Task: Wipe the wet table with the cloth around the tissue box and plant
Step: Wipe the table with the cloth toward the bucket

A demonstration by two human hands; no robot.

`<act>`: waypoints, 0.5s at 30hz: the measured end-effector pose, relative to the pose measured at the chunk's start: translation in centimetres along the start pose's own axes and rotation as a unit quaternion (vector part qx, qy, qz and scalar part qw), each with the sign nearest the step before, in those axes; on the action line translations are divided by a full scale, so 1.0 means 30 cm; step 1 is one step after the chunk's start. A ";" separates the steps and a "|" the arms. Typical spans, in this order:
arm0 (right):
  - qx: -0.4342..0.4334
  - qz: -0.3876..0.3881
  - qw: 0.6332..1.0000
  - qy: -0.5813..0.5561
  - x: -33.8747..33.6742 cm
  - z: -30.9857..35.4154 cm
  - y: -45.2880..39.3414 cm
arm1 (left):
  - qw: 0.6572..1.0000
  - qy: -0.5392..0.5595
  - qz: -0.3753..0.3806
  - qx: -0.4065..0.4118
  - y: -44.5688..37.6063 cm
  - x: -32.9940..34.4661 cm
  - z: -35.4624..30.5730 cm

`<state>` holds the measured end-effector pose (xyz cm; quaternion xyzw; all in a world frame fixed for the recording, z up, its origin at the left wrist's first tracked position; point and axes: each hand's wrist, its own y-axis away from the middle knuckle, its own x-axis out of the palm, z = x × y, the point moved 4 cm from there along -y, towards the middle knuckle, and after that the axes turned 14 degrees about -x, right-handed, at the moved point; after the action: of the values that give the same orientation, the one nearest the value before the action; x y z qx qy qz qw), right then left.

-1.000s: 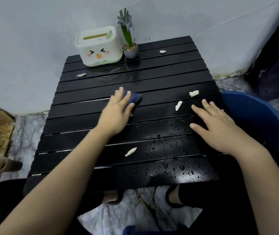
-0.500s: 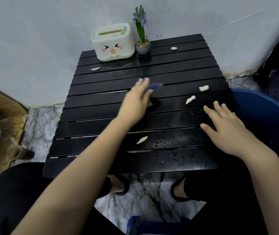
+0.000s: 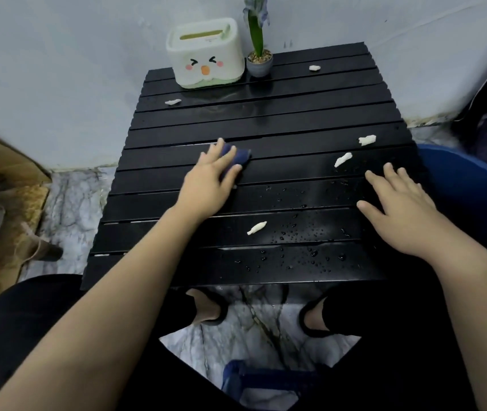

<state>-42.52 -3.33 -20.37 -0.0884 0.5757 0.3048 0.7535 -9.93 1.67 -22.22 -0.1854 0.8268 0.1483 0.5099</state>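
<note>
Left hand [image 3: 206,185] presses the dark blue cloth [image 3: 238,157] flat-fingered on the slatted black table [image 3: 266,126] mid-wipe, right hand [image 3: 399,212] resting open; next, probably sweep toward the droplets [image 3: 298,232] near right.

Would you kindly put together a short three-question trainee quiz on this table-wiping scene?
1. True or false: the left hand presses the blue cloth onto the black slatted table.
2. Which stands nearer the table's left edge: A) tissue box B) potted plant?
3. Fill in: the right hand lies flat beside scattered water ____.

Key: 1 true; 2 A; 3 droplets.
</note>
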 end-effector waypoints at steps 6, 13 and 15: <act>0.008 -0.021 1.000 -0.007 0.009 0.008 0.006 | 0.988 0.016 0.064 0.142 0.037 0.171 -0.365; 0.002 -0.024 1.000 -0.019 0.011 -0.004 0.013 | 0.945 0.324 0.040 -0.001 0.062 -0.020 -0.220; -0.004 -0.029 0.999 -0.021 0.009 -0.007 0.018 | 0.953 0.301 -0.015 -0.027 0.098 -0.115 -0.071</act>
<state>-42.96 -2.90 -20.57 -0.1019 0.5560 0.2874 0.7732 -11.55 3.89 -18.04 -0.2474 0.9348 0.1003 0.2343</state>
